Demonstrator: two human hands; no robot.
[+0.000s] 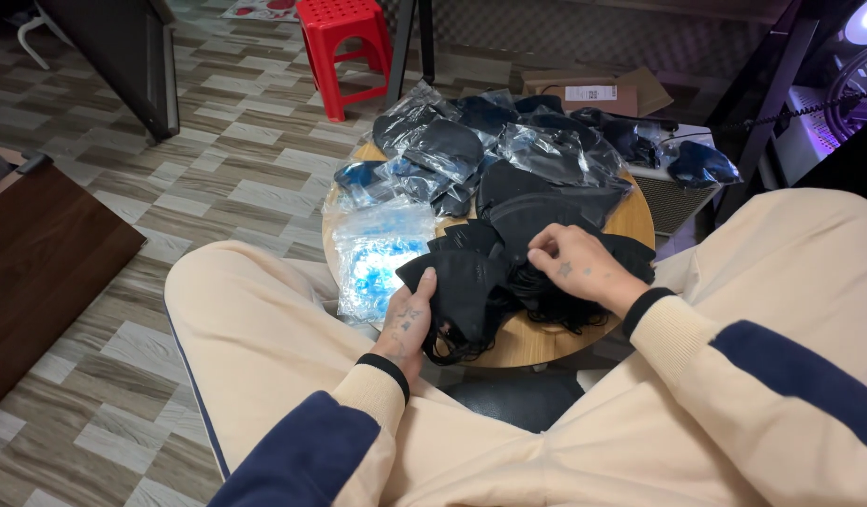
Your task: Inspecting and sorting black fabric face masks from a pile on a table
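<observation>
Black face masks (471, 282): loose stack at the near edge of the round wooden bench (640, 221), ear loops trailing in a tangle below. Left hand (410, 319): closed on the stack's left end, thumb on top. Right hand (574, 263): fingers curled narrow, pinching at the top mask of the stack. Behind the stack: more black masks fanned flat (546, 202). Left of the stack: clear bag of blue items (377, 258), lying at the bench's left rim. Far half of the bench: heap of clear plastic packets with black masks inside (490, 141). Beyond the bench, on the tiled floor: red plastic stool (344, 47); flat cardboard box (593, 94) to the right of it
</observation>
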